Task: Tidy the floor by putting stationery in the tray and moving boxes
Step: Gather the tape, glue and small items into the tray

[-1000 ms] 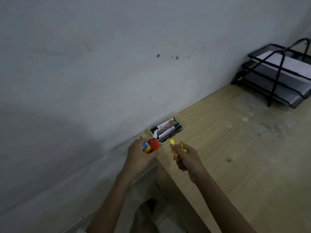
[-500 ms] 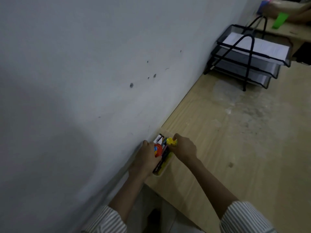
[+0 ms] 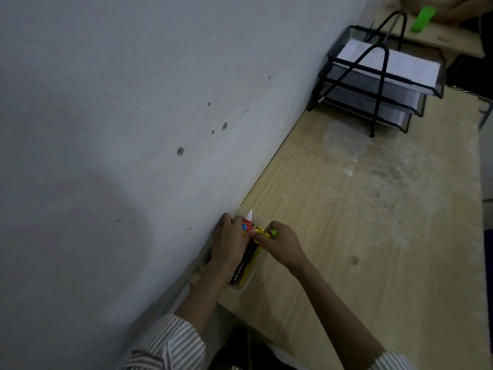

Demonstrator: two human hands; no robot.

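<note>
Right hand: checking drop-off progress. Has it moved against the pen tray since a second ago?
Yes. The right hand, pinching yellow stationery, has come forward from short of the pen tray to over it, beside the left hand gripping a red item.

Two hands, one tray, one rack (three-tiered).

Left hand, right hand, stationery gripped over tray
</note>
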